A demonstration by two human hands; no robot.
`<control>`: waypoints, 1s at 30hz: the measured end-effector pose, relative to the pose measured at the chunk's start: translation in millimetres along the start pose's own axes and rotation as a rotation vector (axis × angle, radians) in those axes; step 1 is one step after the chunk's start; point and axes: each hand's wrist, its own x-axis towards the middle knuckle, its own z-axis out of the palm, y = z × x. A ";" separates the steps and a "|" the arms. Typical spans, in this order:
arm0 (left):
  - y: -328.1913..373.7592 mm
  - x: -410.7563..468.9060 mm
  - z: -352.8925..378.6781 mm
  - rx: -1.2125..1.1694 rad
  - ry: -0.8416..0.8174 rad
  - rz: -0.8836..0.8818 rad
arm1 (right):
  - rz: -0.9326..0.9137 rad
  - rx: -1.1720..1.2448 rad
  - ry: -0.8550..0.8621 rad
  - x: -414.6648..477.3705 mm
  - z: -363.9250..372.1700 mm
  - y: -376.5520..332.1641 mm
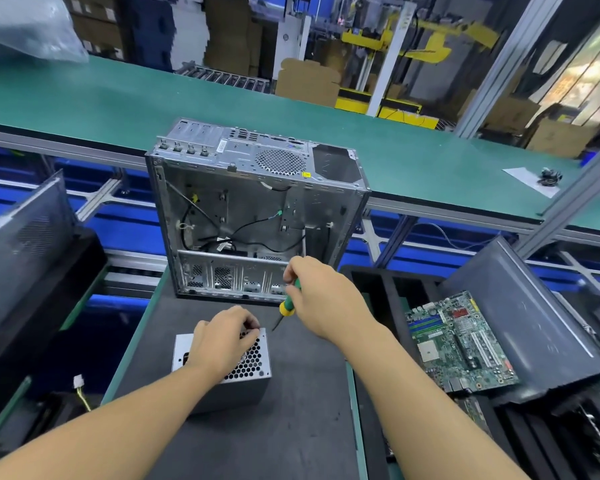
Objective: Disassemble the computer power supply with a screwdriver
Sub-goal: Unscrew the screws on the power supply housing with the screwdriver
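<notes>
A silver power supply (253, 363) with a honeycomb vent on top stands on the dark mat (291, 427) in front of me. My left hand (222, 341) rests on its top, fingers curled at the far right corner. My right hand (317, 294) grips a screwdriver (286, 306) with a green and yellow handle. The shaft slants down and left, and its tip hangs just beyond the power supply's far right corner. Whether the tip touches a screw I cannot tell.
An open, gutted computer case (253, 216) stands behind the power supply on the mat's far end. A green motherboard (461, 344) lies in black trays at the right, beside a dark case panel (534, 323). Another panel (25, 244) leans at the left. A green conveyor (118, 98) runs behind.
</notes>
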 end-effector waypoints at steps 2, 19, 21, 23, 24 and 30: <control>-0.2 0.8 3.2 0.024 -0.001 0.007 | 0.008 0.003 0.001 -0.8 1.0 1.6; -9.2 4.4 -5.6 -0.128 -0.026 -0.039 | -0.003 0.150 -0.013 13.9 4.3 -10.8; -10.6 5.8 -4.8 -0.139 -0.021 -0.052 | 0.007 0.157 -0.019 13.6 6.1 -10.6; -11.2 7.1 -4.0 -0.146 -0.014 -0.057 | 0.015 0.156 -0.019 13.6 6.5 -10.6; -11.4 7.4 -3.5 -0.147 -0.012 -0.054 | 0.014 0.154 -0.021 14.0 6.5 -10.5; -13.5 5.4 -1.4 -0.152 -0.002 -0.037 | -0.004 0.010 -0.038 18.5 3.5 -18.8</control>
